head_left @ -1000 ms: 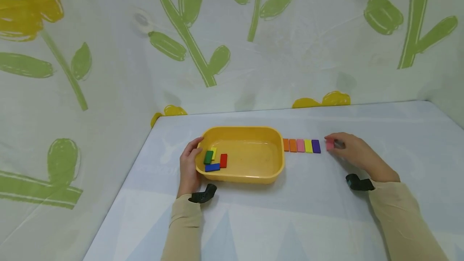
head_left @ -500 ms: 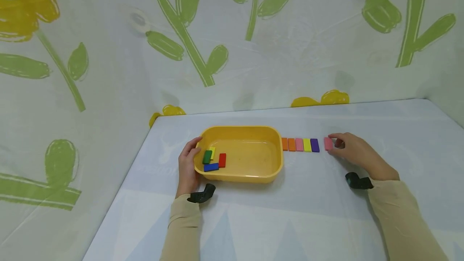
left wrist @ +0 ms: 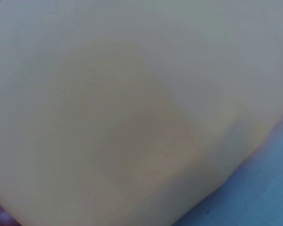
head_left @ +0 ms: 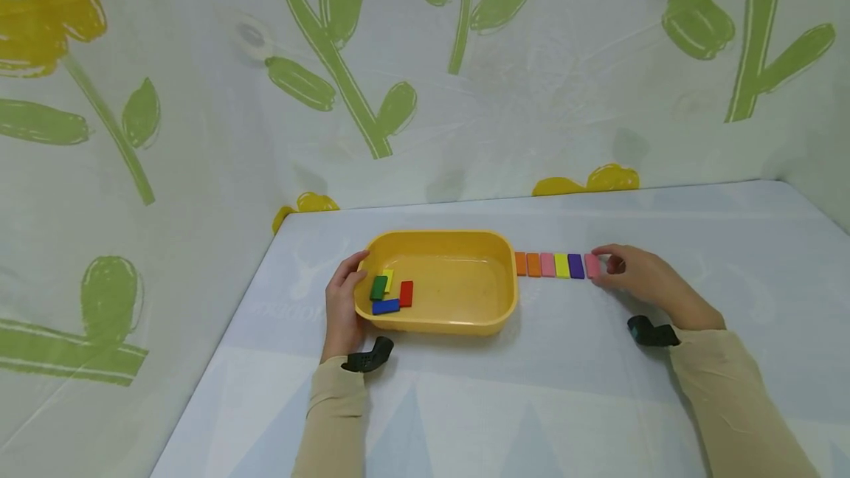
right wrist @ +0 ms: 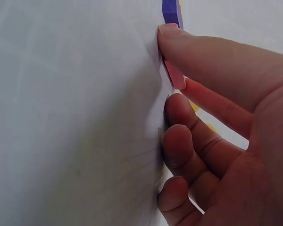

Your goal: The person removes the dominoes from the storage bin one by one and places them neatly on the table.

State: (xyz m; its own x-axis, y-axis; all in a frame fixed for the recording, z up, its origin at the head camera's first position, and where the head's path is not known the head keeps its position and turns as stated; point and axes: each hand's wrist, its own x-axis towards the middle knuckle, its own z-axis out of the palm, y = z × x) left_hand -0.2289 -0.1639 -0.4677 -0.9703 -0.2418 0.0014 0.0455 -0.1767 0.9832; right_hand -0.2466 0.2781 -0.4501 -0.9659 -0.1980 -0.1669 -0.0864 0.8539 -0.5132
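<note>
Floral-sheeted tabletop: right hand pinches the pink block at the row's 3 o'clock end beside the purple block, judged light, rigid, best gripped by its edges; left hand clasps the yellow tray.

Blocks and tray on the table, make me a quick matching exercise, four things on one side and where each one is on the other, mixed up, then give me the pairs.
Things:
1. green block
2. purple block
3. pink end block
4. left hand

Places:
A. pinched by the right hand
B. inside the yellow tray
C. on the tray's left rim
D. in the row, between yellow and pink blocks

Pairs: 1-B, 2-D, 3-A, 4-C
</note>
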